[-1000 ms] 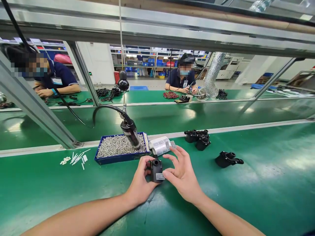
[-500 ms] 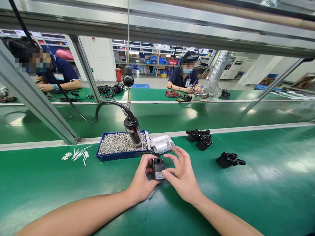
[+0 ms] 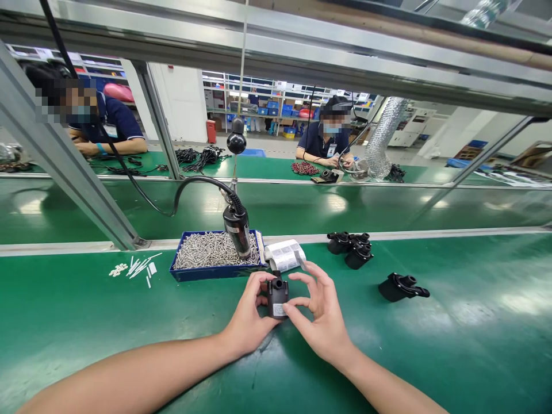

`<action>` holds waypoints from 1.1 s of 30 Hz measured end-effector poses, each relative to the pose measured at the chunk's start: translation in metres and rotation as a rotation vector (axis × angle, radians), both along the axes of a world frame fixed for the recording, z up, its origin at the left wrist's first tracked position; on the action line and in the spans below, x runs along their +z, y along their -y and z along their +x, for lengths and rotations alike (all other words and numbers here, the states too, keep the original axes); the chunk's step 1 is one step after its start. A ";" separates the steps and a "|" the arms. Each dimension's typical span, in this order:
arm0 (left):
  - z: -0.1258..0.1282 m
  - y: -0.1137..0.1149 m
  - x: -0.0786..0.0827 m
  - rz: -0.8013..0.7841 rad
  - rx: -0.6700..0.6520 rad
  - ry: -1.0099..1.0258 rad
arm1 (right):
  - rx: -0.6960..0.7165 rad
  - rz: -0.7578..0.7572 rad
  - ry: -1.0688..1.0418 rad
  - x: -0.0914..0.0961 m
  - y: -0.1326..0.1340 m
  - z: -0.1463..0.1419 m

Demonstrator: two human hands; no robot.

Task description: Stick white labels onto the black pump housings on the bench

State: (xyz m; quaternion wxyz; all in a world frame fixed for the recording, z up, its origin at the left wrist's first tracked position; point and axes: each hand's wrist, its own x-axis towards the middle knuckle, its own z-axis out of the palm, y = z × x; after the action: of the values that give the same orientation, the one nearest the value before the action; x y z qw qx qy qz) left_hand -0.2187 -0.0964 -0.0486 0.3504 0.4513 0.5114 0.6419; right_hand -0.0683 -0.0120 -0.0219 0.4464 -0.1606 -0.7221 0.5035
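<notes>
A small black pump [image 3: 276,292] with a round port on top stands upright in my left hand [image 3: 248,316], whose fingers and thumb wrap its left side and base. Low on its front is a white printed label [image 3: 279,310]. My right hand [image 3: 321,310] has its thumb tip and a finger close together at the label's right edge; the other fingers are spread. By the raised fingertips is a small translucent piece [image 3: 299,259]; whether they hold it I cannot tell. Behind lies a curled sheet of printed labels [image 3: 282,255].
A blue tray [image 3: 215,273] of screws stands behind my hands, and a black electric screwdriver [image 3: 237,230] hangs over it. White strips [image 3: 140,266] lie left. Several black pumps [image 3: 357,255] stand right, with another pump [image 3: 401,287] nearer. Two co-workers sit across the bench.
The view has shifted and tilted slightly. My left hand keeps the pump in place; my right thumb stays on the label, and the hand has barely moved.
</notes>
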 end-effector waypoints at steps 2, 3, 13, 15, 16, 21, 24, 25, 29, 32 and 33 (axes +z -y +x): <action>0.000 0.000 -0.001 -0.001 -0.009 0.026 | -0.001 0.169 0.017 0.002 -0.001 0.003; -0.001 0.000 -0.001 -0.002 -0.021 0.048 | -0.011 0.268 0.032 0.003 -0.004 0.005; 0.003 0.002 0.003 0.055 -0.026 -0.109 | -0.115 0.563 0.317 -0.005 -0.013 -0.004; 0.004 0.002 0.001 0.060 -0.042 -0.161 | -0.139 0.564 0.378 -0.008 -0.006 -0.009; 0.004 0.003 0.000 0.051 -0.051 -0.167 | -0.138 0.560 0.384 -0.009 -0.005 -0.011; 0.000 0.005 0.003 -0.075 -0.126 -0.179 | -0.304 0.608 0.212 0.000 -0.058 0.007; -0.003 0.009 0.007 -0.033 -0.265 -0.289 | -0.705 0.709 0.254 0.005 -0.112 0.030; -0.003 0.011 0.008 0.011 -0.327 -0.333 | -0.796 0.737 0.298 0.005 -0.129 0.038; 0.000 0.017 -0.005 0.235 -0.566 -0.549 | -0.880 0.725 0.414 -0.003 -0.171 0.057; 0.000 0.021 -0.014 0.360 -0.613 -0.686 | -0.875 0.694 0.476 -0.009 -0.177 0.060; -0.001 0.022 -0.014 0.362 -0.628 -0.705 | -0.868 0.688 0.491 -0.010 -0.174 0.059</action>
State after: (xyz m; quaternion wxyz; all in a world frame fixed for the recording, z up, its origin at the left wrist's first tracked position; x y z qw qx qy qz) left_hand -0.2196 -0.1184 -0.0628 0.2486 0.8262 0.3188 0.3924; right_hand -0.0096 0.1618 -0.0317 0.4576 -0.3983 -0.7940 -0.0388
